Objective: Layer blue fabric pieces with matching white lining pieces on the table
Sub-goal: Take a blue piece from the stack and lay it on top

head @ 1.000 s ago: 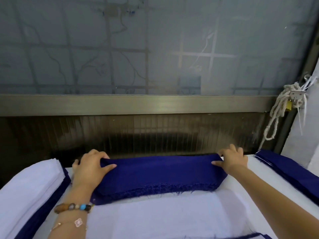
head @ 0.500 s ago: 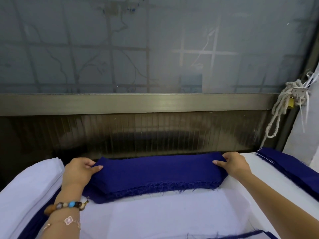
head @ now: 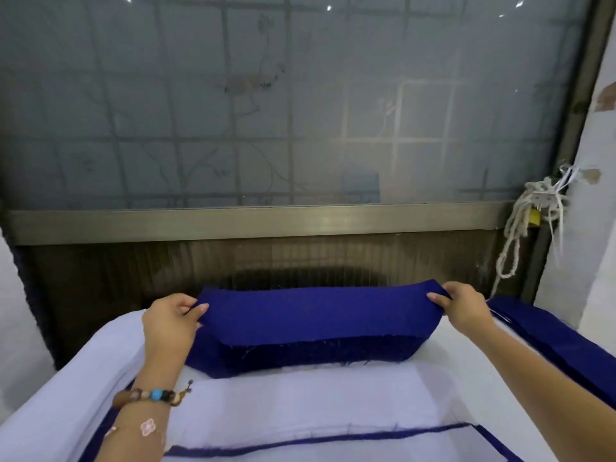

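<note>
On the table (head: 458,361) lie a blue fabric stack (head: 310,321) and, nearer, white lining (head: 300,405). Another blue pile (head: 553,341) lies to the right.

Both hands, left (head: 170,320) and right (head: 461,306), pinch the blue fabric stack's (head: 316,323) ends above white lining (head: 300,405).

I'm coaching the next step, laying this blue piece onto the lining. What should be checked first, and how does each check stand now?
1. The left hand pinches the left end of the top blue piece: ok.
2. The right hand pinches its right end: ok.
3. Only one layer is lifted off the blue stack: cannot tell.
4. The white lining lies flat and uncovered in front of the stack: ok.
5. The piece matches the lining's shape: cannot tell.
</note>
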`<action>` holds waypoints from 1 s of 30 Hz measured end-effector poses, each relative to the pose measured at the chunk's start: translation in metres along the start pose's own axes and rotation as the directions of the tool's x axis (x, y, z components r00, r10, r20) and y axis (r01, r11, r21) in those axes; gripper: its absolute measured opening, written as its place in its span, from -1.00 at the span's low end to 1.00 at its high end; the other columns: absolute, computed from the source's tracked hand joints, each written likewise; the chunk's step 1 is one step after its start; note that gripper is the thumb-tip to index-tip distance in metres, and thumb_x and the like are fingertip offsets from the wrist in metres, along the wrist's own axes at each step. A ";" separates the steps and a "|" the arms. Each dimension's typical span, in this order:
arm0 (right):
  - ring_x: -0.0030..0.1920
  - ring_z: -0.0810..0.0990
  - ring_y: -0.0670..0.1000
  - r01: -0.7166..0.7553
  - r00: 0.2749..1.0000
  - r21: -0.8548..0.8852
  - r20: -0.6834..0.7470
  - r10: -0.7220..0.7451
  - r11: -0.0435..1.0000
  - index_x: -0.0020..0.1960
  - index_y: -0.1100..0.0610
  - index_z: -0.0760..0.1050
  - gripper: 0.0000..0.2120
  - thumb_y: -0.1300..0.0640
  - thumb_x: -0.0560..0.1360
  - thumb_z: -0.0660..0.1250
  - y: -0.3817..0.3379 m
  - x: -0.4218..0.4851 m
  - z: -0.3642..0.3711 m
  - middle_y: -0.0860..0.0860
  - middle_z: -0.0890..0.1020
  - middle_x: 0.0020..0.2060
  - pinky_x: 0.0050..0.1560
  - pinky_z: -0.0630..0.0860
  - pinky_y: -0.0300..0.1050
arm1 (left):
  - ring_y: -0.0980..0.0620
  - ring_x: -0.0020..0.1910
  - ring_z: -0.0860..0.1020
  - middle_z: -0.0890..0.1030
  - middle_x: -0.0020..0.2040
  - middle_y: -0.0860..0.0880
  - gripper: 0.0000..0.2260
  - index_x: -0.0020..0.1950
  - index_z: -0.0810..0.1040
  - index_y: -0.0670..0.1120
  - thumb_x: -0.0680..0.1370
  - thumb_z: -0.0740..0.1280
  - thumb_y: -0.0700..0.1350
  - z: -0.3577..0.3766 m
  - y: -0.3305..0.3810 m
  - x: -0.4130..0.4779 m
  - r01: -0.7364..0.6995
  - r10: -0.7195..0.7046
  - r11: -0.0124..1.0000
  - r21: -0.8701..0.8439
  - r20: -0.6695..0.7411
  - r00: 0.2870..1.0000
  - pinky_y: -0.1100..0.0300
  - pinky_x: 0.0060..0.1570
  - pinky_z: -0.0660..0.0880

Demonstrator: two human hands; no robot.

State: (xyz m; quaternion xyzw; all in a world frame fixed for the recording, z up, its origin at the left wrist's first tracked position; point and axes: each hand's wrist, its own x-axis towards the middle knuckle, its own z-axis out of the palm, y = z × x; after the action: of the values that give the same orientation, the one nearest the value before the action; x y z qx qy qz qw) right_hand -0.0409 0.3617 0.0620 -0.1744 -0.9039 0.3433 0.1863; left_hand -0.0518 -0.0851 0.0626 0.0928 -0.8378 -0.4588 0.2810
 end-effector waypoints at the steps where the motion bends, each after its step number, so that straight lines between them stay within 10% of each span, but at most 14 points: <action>1: -0.24 0.55 0.07 0.000 1.000 0.002 0.011 0.000 1.000 -0.19 0.18 0.47 -0.76 0.04 0.55 0.33 0.002 -0.006 -0.005 0.12 0.60 -0.28 -0.23 0.41 -0.05 | 0.00 -0.30 0.59 0.64 -0.22 -0.14 -0.90 -0.02 0.62 -0.21 0.51 0.42 -0.20 -0.008 0.000 -0.007 0.020 -0.021 1.000 0.009 0.025 0.999 0.15 -0.24 0.45; 23: -0.22 0.55 0.07 -0.032 0.996 0.071 0.087 0.026 0.997 -0.14 0.18 0.52 -0.81 0.07 0.56 0.32 0.089 -0.171 -0.001 0.06 0.60 -0.26 -0.22 0.44 -0.06 | -0.12 -0.31 0.50 0.52 -0.35 -0.14 -0.80 -0.31 0.50 -0.21 0.50 0.39 -0.32 -0.085 -0.068 -0.157 0.053 -0.064 0.997 0.061 0.205 0.977 0.27 -0.33 0.42; 30: -0.19 0.54 -0.04 -0.008 1.000 0.113 0.001 0.008 0.994 -0.06 0.07 0.48 -0.85 -0.01 0.57 0.27 0.090 -0.184 0.005 -0.04 0.59 -0.22 -0.27 0.43 -0.14 | 0.05 -0.23 0.53 0.57 -0.24 -0.06 -0.93 -0.02 0.52 -0.10 0.54 0.38 -0.17 -0.070 -0.088 -0.170 0.052 -0.048 0.997 -0.049 0.073 0.996 0.22 -0.24 0.39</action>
State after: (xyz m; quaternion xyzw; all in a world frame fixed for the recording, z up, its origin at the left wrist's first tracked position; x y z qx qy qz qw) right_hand 0.1338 0.3401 -0.0434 -0.1670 -0.8824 0.3946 0.1943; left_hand 0.1185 -0.1145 -0.0454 0.0900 -0.8328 -0.4900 0.2412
